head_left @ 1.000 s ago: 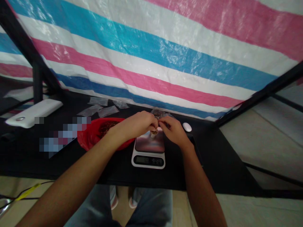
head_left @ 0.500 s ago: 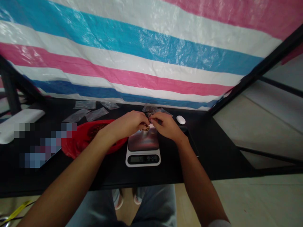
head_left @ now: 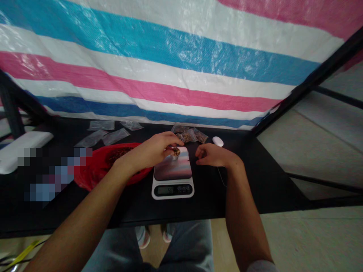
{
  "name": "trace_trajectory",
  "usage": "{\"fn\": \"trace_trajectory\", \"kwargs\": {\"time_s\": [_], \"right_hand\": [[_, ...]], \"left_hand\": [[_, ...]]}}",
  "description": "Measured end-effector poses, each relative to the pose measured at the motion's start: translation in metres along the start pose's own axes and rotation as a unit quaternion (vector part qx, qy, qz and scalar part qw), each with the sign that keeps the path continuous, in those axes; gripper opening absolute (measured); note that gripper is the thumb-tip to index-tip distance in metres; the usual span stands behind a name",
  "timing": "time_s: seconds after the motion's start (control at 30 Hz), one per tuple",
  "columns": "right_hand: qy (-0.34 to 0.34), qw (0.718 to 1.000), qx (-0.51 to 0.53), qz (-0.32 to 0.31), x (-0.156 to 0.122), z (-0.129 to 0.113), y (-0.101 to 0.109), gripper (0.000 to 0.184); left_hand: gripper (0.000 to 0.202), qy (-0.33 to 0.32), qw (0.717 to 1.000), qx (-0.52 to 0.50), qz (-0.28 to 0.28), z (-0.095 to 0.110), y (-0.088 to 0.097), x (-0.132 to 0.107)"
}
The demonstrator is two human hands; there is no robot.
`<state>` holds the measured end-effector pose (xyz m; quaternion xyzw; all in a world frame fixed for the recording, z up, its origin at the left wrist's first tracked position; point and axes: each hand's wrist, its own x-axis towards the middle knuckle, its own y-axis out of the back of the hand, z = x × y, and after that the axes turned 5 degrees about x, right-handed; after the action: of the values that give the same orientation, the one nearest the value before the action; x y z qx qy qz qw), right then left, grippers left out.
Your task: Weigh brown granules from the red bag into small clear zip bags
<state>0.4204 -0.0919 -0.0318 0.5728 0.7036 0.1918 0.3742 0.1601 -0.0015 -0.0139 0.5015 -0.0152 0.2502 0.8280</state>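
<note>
My left hand [head_left: 167, 146] reaches over the scale from the left, its thumb and fingers closed at a small cup [head_left: 175, 155] heaped with brown, nut-like pieces. The cup is at the back of the reflective plate of a white digital kitchen scale [head_left: 172, 191]. Right of the plate, my right hand [head_left: 212, 155] hovers apart from it, fingers curled, with a gap between thumb and forefinger and nothing visible between them. A dark speck lies near the plate's right edge. Under my left forearm, a red basket [head_left: 93, 160] contains more brown pieces.
Several filled clear bags [head_left: 188, 135] lie behind the scale. Flat clear bags [head_left: 116, 136] are farther left. A white mouse-like object [head_left: 217, 141] and a dark flat object [head_left: 222, 175] are on the right. A white device [head_left: 25, 145] sits at far left. Striped sheeting [head_left: 159, 68] hangs behind.
My right hand has drawn back to the right, away from my left hand and the cup. My left hand stays over the scale. The filled bags behind now show more fully.
</note>
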Motion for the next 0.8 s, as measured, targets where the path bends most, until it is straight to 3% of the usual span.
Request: {"fn": "trace_trajectory", "kwargs": {"time_s": [0.13, 0.37, 0.53, 0.6, 0.67, 0.77, 0.8], "right_hand": [[-0.052, 0.996, -0.063, -0.036, 0.001, -0.003, -0.002, 0.017], [-0.05, 0.992, -0.113, 0.002, 0.004, -0.002, -0.006, 0.029], [-0.063, 0.993, -0.09, 0.03, 0.004, 0.002, -0.004, 0.03], [-0.02, 0.997, -0.052, 0.059, 0.005, -0.001, -0.004, 0.026], [0.072, 0.991, 0.013, 0.11, 0.006, -0.007, -0.005, 0.018], [0.228, 0.943, 0.142, 0.195, 0.008, -0.021, -0.012, 0.001], [0.259, 0.925, 0.181, 0.211, 0.009, -0.027, -0.016, 0.005]], "left_hand": [[0.036, -0.008, 1.0, 0.001, 0.004, -0.002, -0.001, -0.003], [0.038, -0.01, 1.0, -0.005, 0.012, -0.003, 0.0, -0.006], [0.027, 0.055, 0.997, 0.041, 0.022, -0.005, 0.009, -0.017], [0.022, 0.114, 0.99, 0.083, -0.007, -0.007, 0.009, -0.023], [0.019, 0.16, 0.979, 0.112, -0.049, -0.01, 0.007, -0.028], [0.018, 0.187, 0.973, 0.11, -0.076, -0.012, 0.003, -0.034], [0.016, 0.189, 0.974, 0.104, -0.075, -0.012, 0.002, -0.034]]}}
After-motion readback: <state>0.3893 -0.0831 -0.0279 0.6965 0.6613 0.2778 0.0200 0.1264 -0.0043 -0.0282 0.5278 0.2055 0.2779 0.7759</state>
